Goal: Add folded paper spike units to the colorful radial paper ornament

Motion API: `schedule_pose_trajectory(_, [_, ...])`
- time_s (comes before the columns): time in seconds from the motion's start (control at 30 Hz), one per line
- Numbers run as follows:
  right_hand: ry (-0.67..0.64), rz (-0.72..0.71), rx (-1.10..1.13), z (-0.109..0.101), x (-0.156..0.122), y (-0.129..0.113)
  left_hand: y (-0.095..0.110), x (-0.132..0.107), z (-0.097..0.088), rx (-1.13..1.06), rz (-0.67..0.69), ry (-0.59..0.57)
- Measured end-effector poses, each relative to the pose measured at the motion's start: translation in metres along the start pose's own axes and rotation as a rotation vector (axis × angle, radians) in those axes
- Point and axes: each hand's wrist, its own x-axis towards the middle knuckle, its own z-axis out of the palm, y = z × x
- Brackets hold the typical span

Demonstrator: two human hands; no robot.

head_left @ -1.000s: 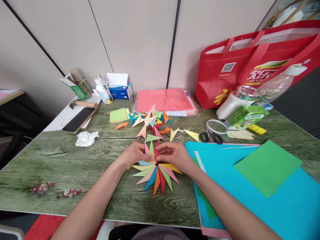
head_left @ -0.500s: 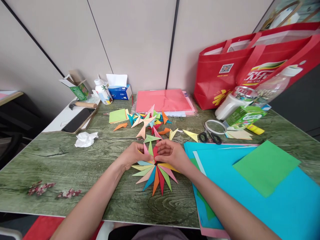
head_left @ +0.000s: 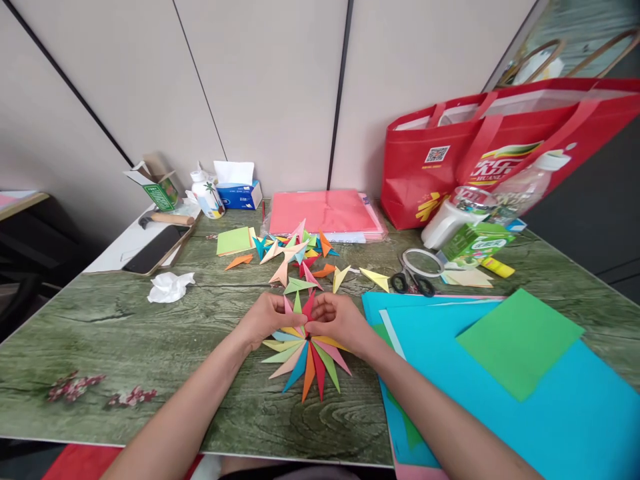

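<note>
A round fan of folded paper points (head_left: 299,367) in many colours lies on the table in front of me. At its far side my left hand (head_left: 269,319) pinches the pink and green points near the centre. My right hand (head_left: 341,321) has thumb and fingers closed on a red folded paper point (head_left: 309,306) beside the green one. Both sets of fingertips nearly meet just above the hub, partly hiding it. Just beyond the hands is a pile of loose folded paper pieces (head_left: 299,252), with a light green piece (head_left: 299,285) closest.
Blue paper sheets (head_left: 435,373) with a green square (head_left: 521,343) lie at right. Scissors (head_left: 413,281), a tape roll (head_left: 423,263), a green box (head_left: 477,243) and a red bag (head_left: 415,160) stand behind. At left are crumpled tissue (head_left: 171,287), a phone (head_left: 156,249) and a hammer (head_left: 167,219).
The view has shifted slightly. Both hands stay at the far side of the paper fan, and the red point now stands a little more upright between the right fingers.
</note>
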Motion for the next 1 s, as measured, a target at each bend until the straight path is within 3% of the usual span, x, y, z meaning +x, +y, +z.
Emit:
schedule_pose_trajectory(0.23, [-0.056,-0.083,-0.018,0.004,-0.001,-0.001,-0.006,0.002,0.001,-0.023,0.019,0.038])
schedule_pose_trajectory(0.43, [-0.033,0.053,0.028,0.007,0.001,0.001,-0.008,0.002,0.000,-0.009,0.048,0.018])
schedule_pose_trajectory(0.57, [-0.054,0.055,-0.017,0.007,0.001,0.000,-0.008,0.001,0.000,0.010,0.055,0.019])
schedule_pose_trajectory(0.87, [-0.001,-0.155,-0.110,0.009,0.003,0.011,-0.010,0.002,-0.003,0.038,0.114,0.093])
schedule_pose_trajectory(1.0, [0.093,-0.198,-0.199,0.011,-0.002,-0.009,-0.006,0.003,-0.007,0.099,0.130,0.191])
